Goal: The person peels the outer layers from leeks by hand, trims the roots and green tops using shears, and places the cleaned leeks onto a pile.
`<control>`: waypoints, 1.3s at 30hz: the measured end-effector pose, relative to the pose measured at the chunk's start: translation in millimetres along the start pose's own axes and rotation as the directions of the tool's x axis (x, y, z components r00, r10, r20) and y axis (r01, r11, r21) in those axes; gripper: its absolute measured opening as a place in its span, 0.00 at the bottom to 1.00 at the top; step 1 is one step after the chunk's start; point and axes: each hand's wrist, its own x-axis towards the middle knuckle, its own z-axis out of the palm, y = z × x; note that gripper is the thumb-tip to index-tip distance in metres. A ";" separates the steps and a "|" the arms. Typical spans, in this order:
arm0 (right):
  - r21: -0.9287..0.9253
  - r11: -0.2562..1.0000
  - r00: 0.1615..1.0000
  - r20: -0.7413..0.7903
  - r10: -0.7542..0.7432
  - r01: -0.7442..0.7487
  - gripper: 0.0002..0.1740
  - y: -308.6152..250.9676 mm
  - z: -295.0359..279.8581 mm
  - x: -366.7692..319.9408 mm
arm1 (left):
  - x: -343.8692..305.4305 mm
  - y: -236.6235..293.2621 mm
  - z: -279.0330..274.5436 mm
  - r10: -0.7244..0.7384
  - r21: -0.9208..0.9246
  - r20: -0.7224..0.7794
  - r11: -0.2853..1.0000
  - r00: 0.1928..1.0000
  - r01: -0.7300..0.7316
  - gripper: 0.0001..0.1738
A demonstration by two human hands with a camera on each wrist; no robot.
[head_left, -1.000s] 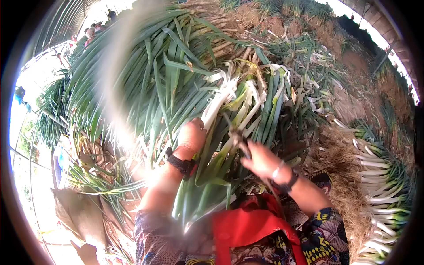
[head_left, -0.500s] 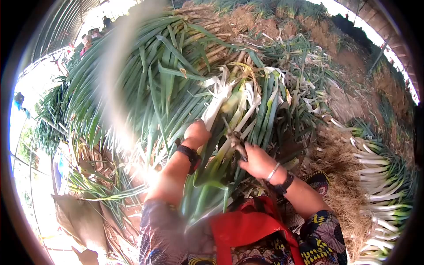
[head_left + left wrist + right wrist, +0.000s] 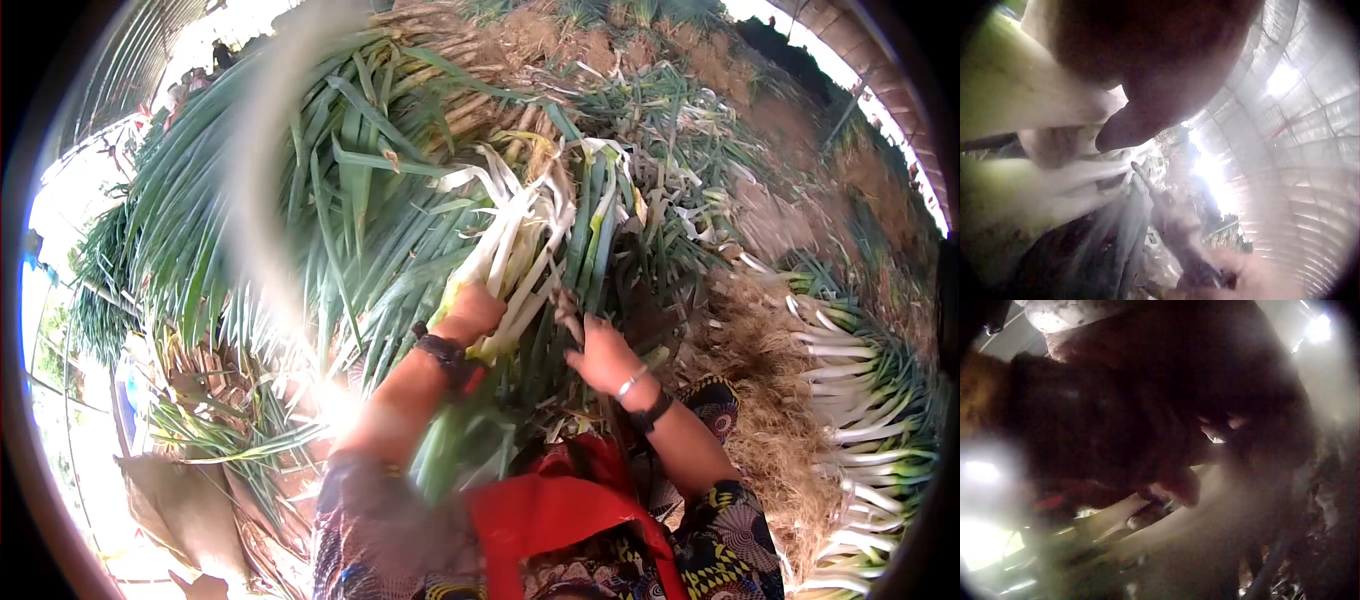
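Note:
In the head view my left hand [image 3: 475, 312] grips the thick white-and-green leek stalks [image 3: 505, 245] in front of me. Their pale root ends point away from me, with loose, peeling skins. The left wrist view shows a thumb and fingers around a pale stalk [image 3: 1029, 94], with a second stalk lying just below. My right hand [image 3: 605, 358] holds a short brown tool [image 3: 567, 312] with a narrow pointed tip, close to the right side of these stalks. Its slim tip also appears beyond the left thumb in the left wrist view. The right wrist view is dark, mostly filled by a hand.
A large heap of leeks [image 3: 230, 190] spreads at the left and back. Trimmed leeks [image 3: 850, 400] lie in a row at the right, beside a mass of dry roots [image 3: 770, 400]. Peeled leaf scraps [image 3: 690, 190] cover the ground at the back right.
My left hand has shifted right, and the white stalks now lie closer together beneath it. The tool in my right hand has stayed close by them while the head view turned slightly.

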 end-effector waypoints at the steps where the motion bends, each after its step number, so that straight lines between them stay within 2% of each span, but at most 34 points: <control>1: 0.039 0.985 0.986 0.014 0.168 -0.168 0.32 9.3 4.4 14.1 | -4.7 8.6 6.8 0.028 0.109 -0.071 0.994 0.997 -0.020 0.29; 2: 0.046 0.984 0.985 0.008 0.172 -0.172 0.32 17.3 5.3 26.9 | -15.5 22.8 10.5 0.064 0.219 -0.143 0.975 0.988 -0.032 0.29; 3: 0.044 0.977 0.978 0.013 0.207 -0.207 0.32 25.5 6.2 41.3 | -29.8 36.5 14.7 0.039 0.285 -0.224 0.958 0.974 0.028 0.31; 6: 0.002 0.965 0.964 -0.052 0.262 -0.262 0.34 47.4 29.3 61.7 | -26.2 37.0 31.2 -0.034 0.309 -0.192 0.946 0.981 0.093 0.33; 7: -0.022 0.962 0.959 -0.088 0.269 -0.271 0.34 53.2 36.9 65.4 | -26.9 36.8 36.2 -0.029 0.314 -0.209 0.945 0.977 0.095 0.30; 8: -0.046 0.947 0.948 -0.053 0.314 -0.316 0.37 52.5 43.9 63.6 | -19.4 31.6 38.3 -0.013 0.316 -0.199 0.946 0.980 0.077 0.30; 10: -0.069 0.961 0.963 -0.063 0.263 -0.267 0.39 48.7 57.3 49.1 | -5.0 16.3 40.9 0.017 0.313 -0.178 0.949 0.984 0.040 0.31; 11: -0.098 0.964 0.969 0.001 0.249 -0.247 0.40 35.9 49.0 39.5 | -9.2 17.5 25.2 0.102 0.291 -0.129 0.955 0.986 -0.061 0.35; 12: -0.085 0.981 0.985 0.005 0.174 -0.173 0.43 21.7 39.6 26.4 | -6.4 13.8 10.2 0.165 0.284 -0.090 0.949 0.982 -0.134 0.39; 14: -0.025 0.977 0.977 -0.029 0.213 -0.214 0.43 26.3 52.5 15.1 | -15.6 5.0 -22.6 0.404 0.074 -0.193 0.915 0.894 -0.397 0.39; 16: 0.024 0.998 0.990 -0.128 0.057 -0.055 0.40 27.2 68.4 -0.7 | -76.1 38.4 -72.2 0.195 0.046 -0.113 0.980 0.974 -0.191 0.37; 17: 0.041 0.999 0.984 -0.178 -0.020 0.028 0.39 26.8 70.0 -1.9 | -89.9 37.1 -89.4 0.170 0.025 -0.102 0.985 0.980 -0.168 0.36; 18: 0.006 1.000 1.000 0.016 -0.008 0.008 0.38 27.6 62.9 2.2 | -99.6 28.3 -102.1 0.141 0.003 -0.091 0.990 0.986 -0.142 0.34; 19: -0.033 0.999 0.978 0.210 0.011 -0.005 0.37 29.2 49.5 7.6 | -105.7 14.6 -109.8 0.148 0.049 -0.107 0.988 0.983 -0.143 0.33; 20: -0.074 0.997 0.918 0.394 0.038 -0.009 0.38 28.4 32.5 15.0 | -112.2 -0.3 -114.8 0.154 0.095 -0.125 0.985 0.980 -0.142 0.32; 21: -0.164 0.986 0.903 0.425 0.067 0.004 0.38 15.1 -2.9 20.9 | -118.3 -16.2 -114.7 0.158 0.108 -0.129 0.984 0.979 -0.145 0.32; 22: -0.118 0.992 0.923 0.384 0.006 0.042 0.33 17.8 -21.2 31.2 | -127.2 -25.4 -114.3 0.159 0.242 -0.122 0.962 0.980 -0.126 0.32; 23: -0.018 1.000 0.964 0.265 -0.010 0.015 0.26 6.0 -44.7 41.6 | -139.1 -34.0 -110.4 0.183 0.241 -0.124 0.959 0.975 -0.150 0.32; 24: 0.174 0.985 0.996 0.094 -0.005 -0.012 0.21 8.8 -52.9 55.0 | -150.9 -39.5 -106.8 0.208 0.240 -0.120 0.955 0.971 -0.174 0.32; 25: 0.061 0.961 0.902 -0.365 -0.229 0.269 0.18 32.7 -34.9 78.2 | -162.4 -36.6 -104.9 0.147 0.182 -0.111 0.975 0.983 -0.125 0.32; 26: 0.218 0.974 0.977 -0.213 -0.020 0.067 0.20 11.1 -53.3 90.8 | -175.0 -28.7 -102.6 0.085 0.124 -0.101 0.990 0.991 -0.072 0.33; 27: 0.044 0.976 0.903 -0.390 -0.179 0.212 0.25 -14.6 -62.4 95.2 | -184.0 -22.8 -99.5 0.024 0.066 -0.092 0.998 0.995 -0.018 0.33; 29: -0.083 0.940 0.860 -0.385 -0.336 0.330 0.26 -50.8 -62.1 111.9 | -197.7 -22.7 -86.2 0.030 0.118 -0.059 0.993 0.998 -0.023 0.34; 30: -0.143 0.911 0.831 -0.376 -0.411 0.386 0.26 -65.0 -57.3 120.8 | -206.0 -24.8 -79.7 0.031 0.146 -0.042 0.989 0.999 -0.024 0.34; 31: -0.234 0.898 0.825 -0.358 -0.437 0.374 0.29 -67.9 -39.4 135.3 | -217.3 -26.9 -73.8 0.273 0.254 -0.039 0.933 0.961 -0.255 0.33; 32: -0.320 0.876 0.819 -0.342 -0.461 0.360 0.31 -87.9 -30.9 141.1 | -223.7 -33.8 -71.1 0.342 0.309 -0.036 0.898 0.939 -0.315 0.31; 33: -0.422 0.883 0.978 0.111 -0.175 0.206 0.36 -99.4 -35.9 137.3 | -230.1 -40.5 -68.4 0.409 0.364 -0.034 0.855 0.912 -0.370 0.30; 34: -0.397 0.899 0.976 0.174 -0.127 0.188 0.36 -109.3 -36.9 132.8 | -237.6 -43.1 -67.6 0.473 0.418 -0.031 0.806 0.880 -0.419 0.29; 35: -0.375 0.911 0.968 0.240 -0.080 0.168 0.37 -116.4 -35.5 128.6 | -244.0 -37.8 -75.9 0.350 0.391 -0.001 0.863 0.937 -0.321 0.28; 36: -0.361 0.921 0.951 0.307 -0.033 0.149 0.37 -120.0 -31.9 125.7 | -249.0 -39.7 -77.8 0.310 0.349 -0.027 0.894 0.950 -0.282 0.26; 37: -0.320 0.932 0.963 0.256 -0.085 0.167 0.37 -102.9 -17.2 127.8 | -254.0 -41.7 -79.4 0.271 0.304 -0.054 0.921 0.961 -0.242 0.25; 38: -0.278 0.924 0.949 0.248 -0.195 0.263 0.37 -95.2 -16.8 124.1 | -259.0 -43.8 -81.1 0.230 0.257 -0.080 0.945 0.970 -0.203 0.23; 39: -0.234 0.905 0.924 0.234 -0.303 0.356 0.37 -88.3 -17.2 120.4 | -257.0 -54.2 -79.8 0.123 0.207 -0.074 0.973 0.990 -0.105 0.23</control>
